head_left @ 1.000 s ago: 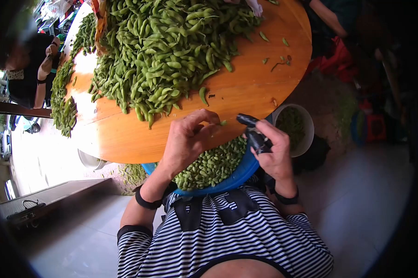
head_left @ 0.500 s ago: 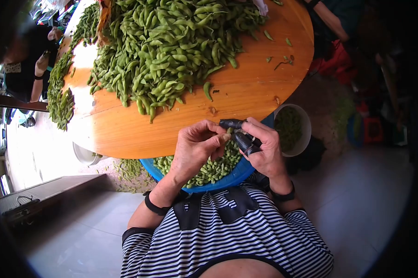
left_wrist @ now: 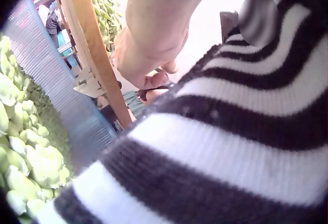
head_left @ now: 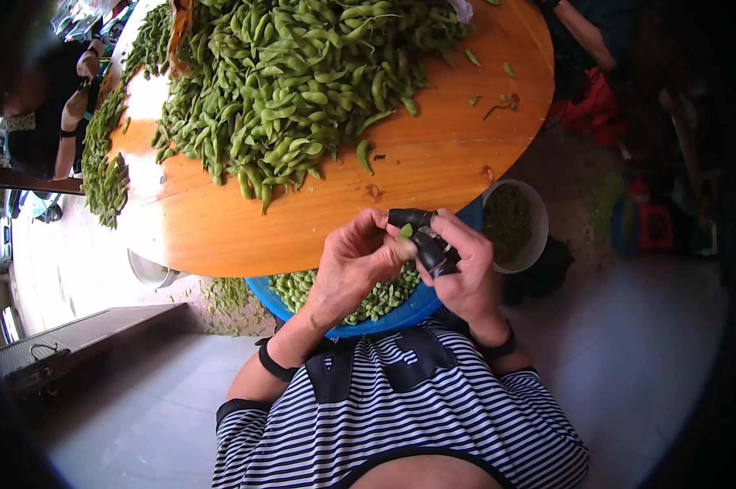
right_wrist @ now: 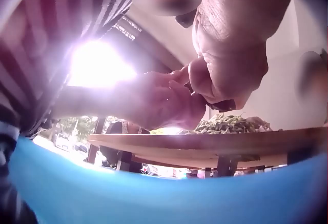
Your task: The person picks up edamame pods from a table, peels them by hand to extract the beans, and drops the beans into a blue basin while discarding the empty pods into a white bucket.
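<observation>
Both hands meet over the table's near edge in the head view. My left hand (head_left: pixel 348 265) pinches a green soybean pod (head_left: pixel 405 232) between thumb and forefinger. From the other side, my right hand (head_left: pixel 466 253), with black covers (head_left: pixel 433 254) on its thumb and a finger, grips the same pod; most of it is hidden by the fingers. Directly below the hands sits a blue basin (head_left: pixel 360 328) with many shelled green beans (head_left: pixel 376 303). In the right wrist view, the left hand (right_wrist: pixel 164 101) and right hand (right_wrist: pixel 230 70) touch at the fingertips.
A large heap of soybean pods (head_left: pixel 286 98) covers much of the round wooden table (head_left: pixel 458 155), with more pods along its left side. A white bucket (head_left: pixel 539 232) stands right of the table, another white container (head_left: pixel 144 269) left. Other people (head_left: pixel 46 114) sit around the table.
The hands were apart a second ago, the left holding a small green piece. They have come together on a pod, which now shows between the fingertips.
</observation>
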A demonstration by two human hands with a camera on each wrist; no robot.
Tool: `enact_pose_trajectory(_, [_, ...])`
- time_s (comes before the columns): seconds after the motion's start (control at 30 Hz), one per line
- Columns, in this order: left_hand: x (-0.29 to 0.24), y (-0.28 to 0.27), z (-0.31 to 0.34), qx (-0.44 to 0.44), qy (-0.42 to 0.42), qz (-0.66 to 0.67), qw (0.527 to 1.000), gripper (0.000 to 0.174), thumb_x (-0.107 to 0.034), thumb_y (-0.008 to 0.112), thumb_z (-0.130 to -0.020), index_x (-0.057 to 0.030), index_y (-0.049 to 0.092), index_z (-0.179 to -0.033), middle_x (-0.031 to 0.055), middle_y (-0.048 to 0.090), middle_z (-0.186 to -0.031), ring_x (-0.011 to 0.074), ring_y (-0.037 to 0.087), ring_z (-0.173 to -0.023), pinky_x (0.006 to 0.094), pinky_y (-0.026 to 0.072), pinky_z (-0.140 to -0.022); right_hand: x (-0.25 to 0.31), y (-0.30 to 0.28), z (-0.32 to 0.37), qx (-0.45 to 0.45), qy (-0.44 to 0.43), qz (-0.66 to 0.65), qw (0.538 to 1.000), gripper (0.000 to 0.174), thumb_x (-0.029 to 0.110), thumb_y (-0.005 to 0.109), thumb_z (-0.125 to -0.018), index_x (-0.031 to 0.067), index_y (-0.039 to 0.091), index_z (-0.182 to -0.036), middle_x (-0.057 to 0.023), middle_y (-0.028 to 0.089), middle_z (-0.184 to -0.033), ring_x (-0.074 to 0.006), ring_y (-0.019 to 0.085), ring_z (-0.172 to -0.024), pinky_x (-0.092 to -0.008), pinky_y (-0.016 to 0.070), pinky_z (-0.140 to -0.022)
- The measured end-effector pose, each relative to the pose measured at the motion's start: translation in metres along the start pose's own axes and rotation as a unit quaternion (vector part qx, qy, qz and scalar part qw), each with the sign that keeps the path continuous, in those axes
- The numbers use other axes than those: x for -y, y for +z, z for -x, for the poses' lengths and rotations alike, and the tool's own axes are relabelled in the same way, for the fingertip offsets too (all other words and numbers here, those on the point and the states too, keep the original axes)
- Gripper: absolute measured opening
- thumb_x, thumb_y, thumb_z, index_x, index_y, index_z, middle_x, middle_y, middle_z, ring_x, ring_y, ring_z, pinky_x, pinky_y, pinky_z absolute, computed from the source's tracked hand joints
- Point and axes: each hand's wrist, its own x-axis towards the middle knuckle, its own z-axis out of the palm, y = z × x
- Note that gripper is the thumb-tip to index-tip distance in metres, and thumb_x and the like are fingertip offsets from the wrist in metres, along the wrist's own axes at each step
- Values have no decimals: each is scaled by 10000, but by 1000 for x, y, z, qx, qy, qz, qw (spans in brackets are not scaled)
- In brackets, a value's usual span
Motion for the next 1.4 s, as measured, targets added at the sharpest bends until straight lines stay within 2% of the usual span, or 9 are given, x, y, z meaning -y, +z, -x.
enact_pose_trajectory(0.13, [2, 6, 1, -52, 36, -61, 996, 133, -56, 667, -889, -37, 542, -929, -16, 584, -763, 43, 495, -612, 210, 396, -525, 1, 15, 2, -69, -146, 179, 970, 425, -69, 581, -600, -43, 564, -1024, -145, 513, -842, -330, 559, -709, -353, 469, -615])
enact_pose_trajectory(0.23, [7, 4, -1, -98, 320, -483, 809, 63, -23, 584, -929, 5, 527, -931, 40, 584, -719, 66, 517, -581, 231, 410, -517, 2, 22, 0, -108, -168, 207, 958, 391, -58, 594, -610, -29, 570, -999, -142, 524, -840, -341, 552, -695, -365, 464, -610])
enact_pose_trajectory(0.3, [6, 1, -2, -102, 332, -491, 799, 50, -33, 539, -950, 13, 528, -935, 64, 591, -675, 90, 525, -556, 239, 419, -520, 1, 21, -3, -101, -145, 187, 966, 324, -57, 602, -646, -27, 576, -968, -135, 524, -795, -295, 561, -660, -347, 460, -589])
enact_pose_trajectory(0.4, [0, -3, 1, -34, 48, -167, 984, 177, -152, 478, -1009, 2, 548, -955, 81, 624, -690, 114, 555, -577, 244, 450, -548, 5, 8, -7, -8, 116, -103, 988, 218, -63, 438, -782, -46, 587, -942, -24, 468, -588, -76, 448, -493, -226, 356, -433])
enact_pose_trajectory(0.63, [1, -5, -2, 5, 39, 95, 995, 181, -162, 482, -1005, -6, 570, -1039, 104, 646, -891, 154, 616, -702, 245, 492, -610, -17, 8, -7, -39, 161, -409, 897, 255, -16, 393, -799, -49, 584, -966, 27, 401, -559, -30, 345, -461, -184, 269, -402])
enact_pose_trajectory(0.8, [1, -1, -3, -6, 66, 73, 995, 184, -148, 507, -992, 2, 576, -1073, 87, 643, -857, 143, 608, -755, 252, 493, -668, -11, 10, -6, -72, 11, -66, 995, 260, 23, 490, -766, -57, 587, -994, -69, 514, -680, -146, 503, -559, -259, 411, -492])
enact_pose_trajectory(1.1, [2, -13, -3, -14, 23, 188, 982, 160, -76, 592, -936, 12, 641, -1060, 94, 663, -849, 141, 614, -739, 243, 507, -687, -23, 18, -2, -88, -243, 228, 939, 459, 101, 630, -620, -33, 603, -1058, -178, 539, -908, -335, 596, -744, -370, 506, -645])
enact_pose_trajectory(1.33, [-11, -15, 0, 21, 10, 113, 993, 142, -75, 580, -939, 12, 616, -1046, 88, 655, -824, 143, 608, -702, 233, 492, -639, 0, 20, 0, -56, 32, -1, 998, 366, -16, 597, -641, -34, 604, -1006, -139, 518, -819, -294, 573, -675, -339, 476, -591])
enact_pose_trajectory(1.4, [-6, -8, -1, -6, 9, 151, 988, 119, -57, 559, -936, 6, 610, -1023, 76, 650, -828, 143, 598, -685, 247, 486, -636, -12, 22, -2, -78, -35, 51, 995, 350, -24, 599, -655, -35, 603, -1005, -132, 513, -802, -285, 566, -660, -329, 464, -578])
